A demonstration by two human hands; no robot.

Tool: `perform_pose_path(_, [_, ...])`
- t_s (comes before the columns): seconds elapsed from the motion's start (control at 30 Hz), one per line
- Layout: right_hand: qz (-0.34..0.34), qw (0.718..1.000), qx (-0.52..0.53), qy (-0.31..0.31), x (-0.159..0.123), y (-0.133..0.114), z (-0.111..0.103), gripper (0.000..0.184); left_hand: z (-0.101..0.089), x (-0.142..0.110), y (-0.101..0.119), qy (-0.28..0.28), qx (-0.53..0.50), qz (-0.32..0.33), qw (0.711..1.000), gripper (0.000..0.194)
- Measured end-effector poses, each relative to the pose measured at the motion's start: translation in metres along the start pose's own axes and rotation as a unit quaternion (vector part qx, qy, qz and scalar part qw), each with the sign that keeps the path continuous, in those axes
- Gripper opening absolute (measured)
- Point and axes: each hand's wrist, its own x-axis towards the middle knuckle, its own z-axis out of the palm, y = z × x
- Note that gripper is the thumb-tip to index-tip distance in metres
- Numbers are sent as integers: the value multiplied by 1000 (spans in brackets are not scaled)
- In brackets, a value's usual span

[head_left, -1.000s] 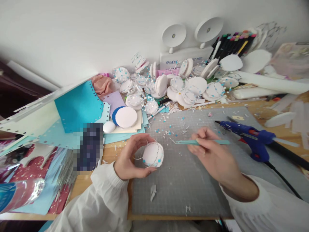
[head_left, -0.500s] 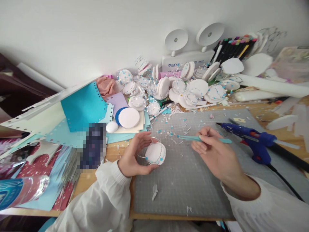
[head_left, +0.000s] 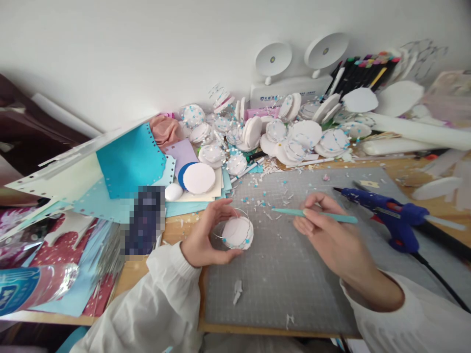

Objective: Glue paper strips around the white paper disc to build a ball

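Note:
My left hand [head_left: 211,238] curls round a small white foam disc [head_left: 237,231], thumb at its near edge and fingers at the far side. A thin wire ring with a few blue bits circles the disc. Between the thumb and fingers of my right hand [head_left: 324,225] is a pair of teal tweezers [head_left: 316,214], its tip pointing left toward the disc but apart from it. Whether the tip grips a tiny blue bit is too small to tell. Under both hands lies a grey cutting mat [head_left: 279,289] with paper scraps and blue bits on it.
A blue glue gun [head_left: 382,211] with its cord lies on the right. White decorated discs [head_left: 290,137] are heaped along the back, before a twin-headed white lamp [head_left: 290,88]. On the left are coloured paper sheets [head_left: 128,162], a blurred-out dark object [head_left: 145,220] and a bottle [head_left: 37,287].
The whole view has shifted slightly, so most things sit a little further right. Both hands keep their hold, with the tweezers and disc in nearly the same places.

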Motion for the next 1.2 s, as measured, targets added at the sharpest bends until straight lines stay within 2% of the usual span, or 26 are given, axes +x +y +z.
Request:
perform_pose_path(0.13, [-62, 990, -120, -24, -3, 3, -6, 10, -7, 1, -3, 8, 18, -11, 1000, 98])
perform_pose_path(0.27, [-124, 964, -236, 12, -3, 3, -10, 9, -12, 2, -1, 18, 31, -11, 999, 99])
perform_pose_path(0.37, [-193, 944, -268, 27, -2, 1, -8, 8, -13, 2, 3, 25, 37, -4, 999, 100])
perform_pose_path(0.43, [-216, 937, -273, 19, -1, 0, -5, 7, -13, 2, 5, 28, 45, 0, 999, 98])
perform_pose_path(0.8, [-203, 928, -310, 31, -2, -1, 2, 2, -8, -2, 7, 29, 37, 49, 998, 95])
perform_pose_path(1.2, [-198, 927, -316, 37, -3, -2, 2, 3, -7, -3, 10, 39, 18, 46, 998, 94])
